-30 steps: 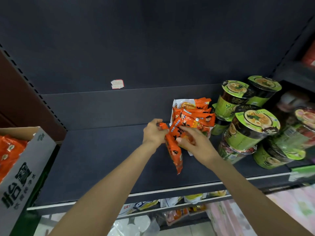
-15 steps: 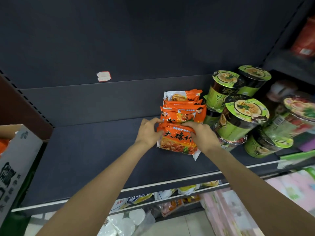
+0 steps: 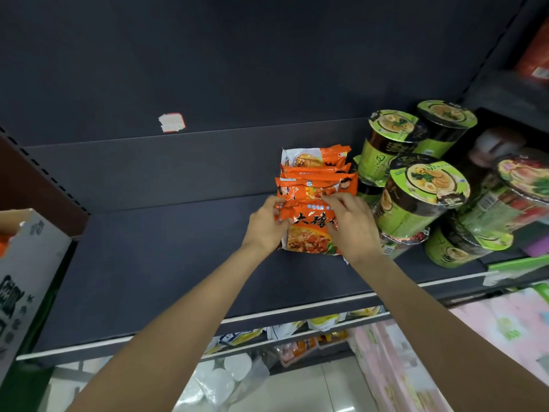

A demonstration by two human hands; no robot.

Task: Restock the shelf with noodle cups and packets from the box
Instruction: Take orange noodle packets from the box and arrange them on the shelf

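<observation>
Head: packet (image 3: 309, 230) between both grips

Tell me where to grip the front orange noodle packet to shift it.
Grip the front orange packet by its two side edges, coming from the open shelf front. It leans face-out against the row behind, and the left hand and right hand already hold those edges.

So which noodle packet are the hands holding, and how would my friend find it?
Look at the dark shelf, then the row of orange packets just left of the green noodle cups. The front packet is the one, gripped by the left hand and right hand. Only it shows its whole face: big black characters above a picture of noodles.
</observation>
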